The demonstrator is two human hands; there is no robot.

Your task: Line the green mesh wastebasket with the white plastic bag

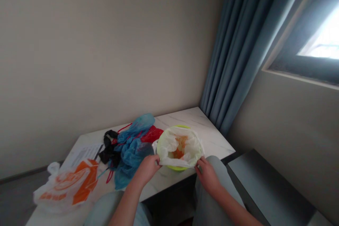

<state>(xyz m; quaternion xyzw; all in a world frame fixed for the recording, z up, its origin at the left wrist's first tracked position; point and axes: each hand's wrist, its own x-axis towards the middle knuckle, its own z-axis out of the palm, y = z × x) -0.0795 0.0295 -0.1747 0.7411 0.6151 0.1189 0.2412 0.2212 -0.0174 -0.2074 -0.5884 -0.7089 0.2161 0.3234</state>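
A yellow-green bin (178, 168) stands on the marble-patterned table in front of me, lined with a white plastic bag (169, 137) that has orange print on it. The bag's edge is folded over the bin's rim. At the near left of the rim, my left hand (149, 167) pinches the bag's edge. My right hand (206, 173) grips the same edge at the near right, close to my knee. What lies at the bottom of the bin is too blurred to tell.
Left of the bin lie crumpled blue plastic bags (135, 152), a red bag (153, 134) and a black bag (109, 148). A white and orange bag (71, 185) rests at the table's left, near a printed sheet (82, 154). A blue curtain (238, 49) hangs at the right.
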